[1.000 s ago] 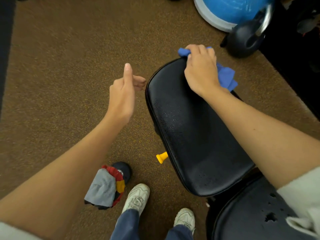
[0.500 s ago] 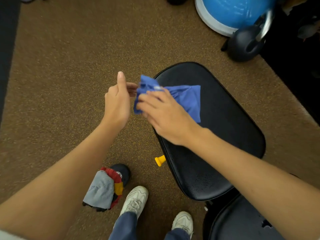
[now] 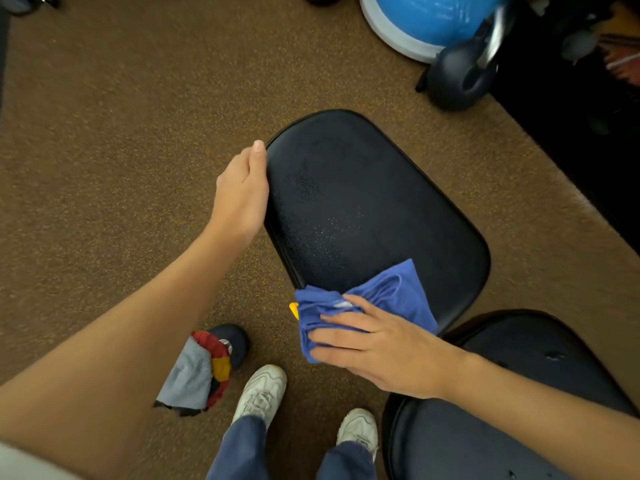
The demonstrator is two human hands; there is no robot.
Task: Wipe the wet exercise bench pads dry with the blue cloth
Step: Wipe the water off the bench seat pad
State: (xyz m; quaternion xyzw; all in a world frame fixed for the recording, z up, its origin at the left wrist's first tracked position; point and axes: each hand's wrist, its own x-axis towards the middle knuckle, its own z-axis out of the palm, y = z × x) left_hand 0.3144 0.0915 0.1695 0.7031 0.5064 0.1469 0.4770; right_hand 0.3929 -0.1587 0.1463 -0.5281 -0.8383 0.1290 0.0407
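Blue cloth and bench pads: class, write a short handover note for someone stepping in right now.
Right hand presses the blue cloth flat on the near end of the front pad.
Left hand rests against that pad's left edge, holding nothing.
Done: cannot tell how much.
Left: droplets show mid-pad; the rear pad also has spots.

You are getting even, fairly bright overhead light. A soft sheen is showing on the black bench pad (image 3: 374,202). Wide-angle distortion is bending the edges; the far right corner is falling dark, slightly blurred.
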